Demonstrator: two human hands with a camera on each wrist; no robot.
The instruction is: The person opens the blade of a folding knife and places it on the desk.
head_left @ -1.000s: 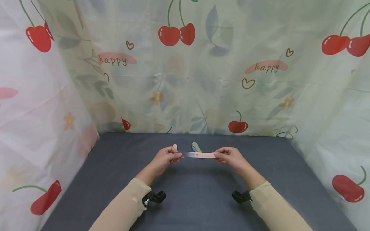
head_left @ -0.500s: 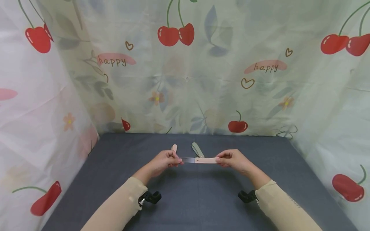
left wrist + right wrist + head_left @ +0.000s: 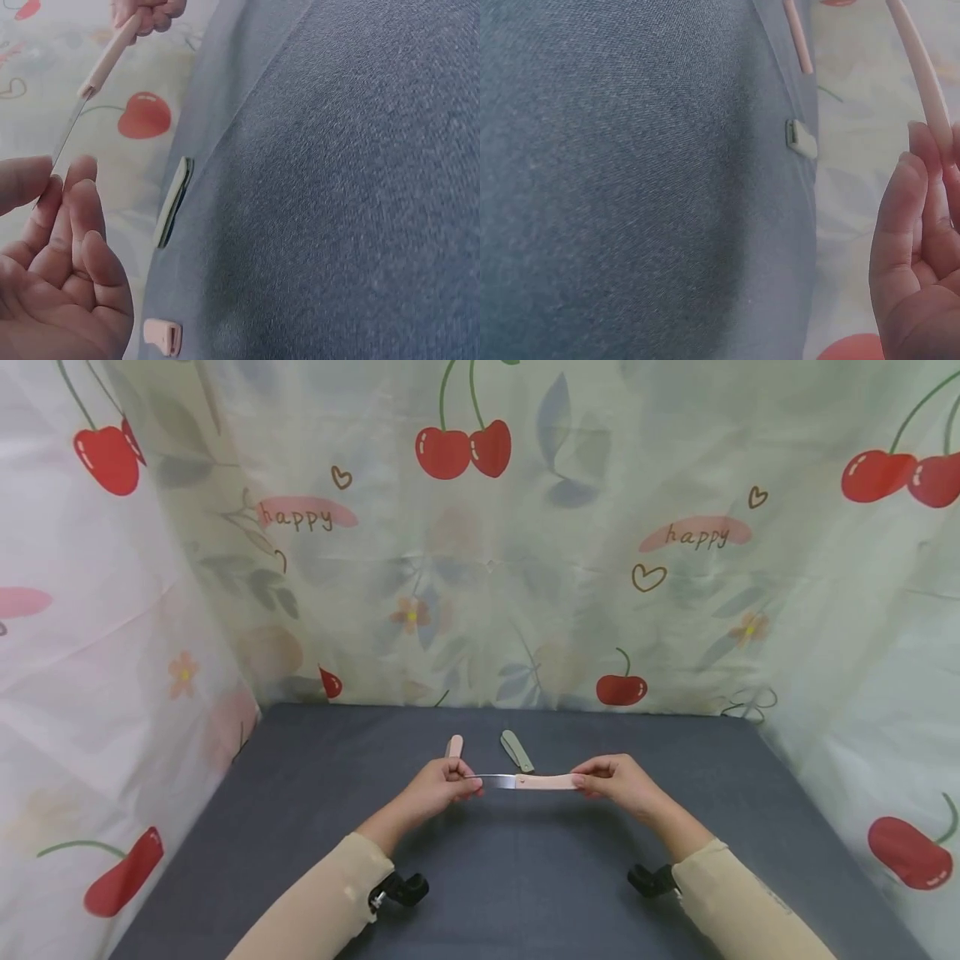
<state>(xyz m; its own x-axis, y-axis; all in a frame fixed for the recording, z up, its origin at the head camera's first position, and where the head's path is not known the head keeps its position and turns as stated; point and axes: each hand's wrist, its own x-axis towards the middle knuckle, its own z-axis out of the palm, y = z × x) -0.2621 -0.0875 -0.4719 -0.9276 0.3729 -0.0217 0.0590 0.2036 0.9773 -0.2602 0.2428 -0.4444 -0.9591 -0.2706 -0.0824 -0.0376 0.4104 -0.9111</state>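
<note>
A folding knife with a pink handle [image 3: 546, 782] is stretched out between both hands, its silver blade [image 3: 498, 782] unfolded and pointing left. My left hand [image 3: 447, 783] pinches the blade near its tip between thumb and finger, which also shows in the left wrist view on the blade [image 3: 67, 135]. The end of the handle is pinched by my right hand [image 3: 611, 779]. Behind the knife lies a green folded knife [image 3: 517, 752] on the dark cloth. Another pink folded knife [image 3: 454, 746] lies just beyond the left hand, partly hidden by it.
Dark grey cloth [image 3: 517, 893] covers the table. A curtain [image 3: 487, 535] printed with cherries stands along the back and both sides. Black wrist mounts [image 3: 405, 888] project inward from beneath both sleeves.
Both hands have come nearer to the body with the knife and shifted slightly right. The green and pink folded knives behind are now less covered. Both grips stay the same.
</note>
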